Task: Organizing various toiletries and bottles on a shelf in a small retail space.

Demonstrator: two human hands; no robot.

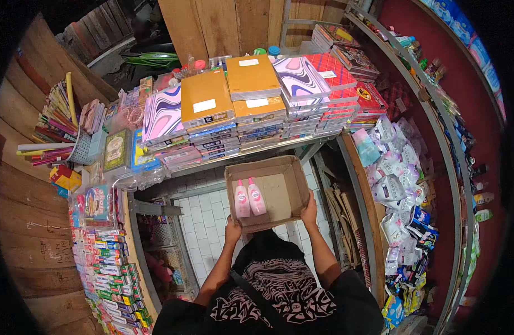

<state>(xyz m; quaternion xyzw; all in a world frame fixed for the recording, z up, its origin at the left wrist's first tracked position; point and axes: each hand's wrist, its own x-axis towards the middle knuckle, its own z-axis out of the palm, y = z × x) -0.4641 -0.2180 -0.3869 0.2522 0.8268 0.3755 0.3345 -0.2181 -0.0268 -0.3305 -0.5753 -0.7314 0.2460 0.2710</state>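
Note:
An open cardboard box (278, 197) is held up in front of my body, between both hands. Two pink-and-white pump bottles (242, 199) lie side by side in its left half, and its inner base shows bare on the right. My left hand (233, 229) grips the near left corner of the box. At the right side, my right hand (309, 211) is closed around the wall near the lower corner. The box is at the edge of a shelf of stacked, plastic-wrapped notebooks (206, 98).
Toothpaste boxes (114, 270) are piled on the left shelf. Plastic packets (393, 188) crowd the right shelf beside a metal frame (453, 167). A basket (82, 146) of rolled paper stands at the back left. White floor tiles (202, 230) show below the box.

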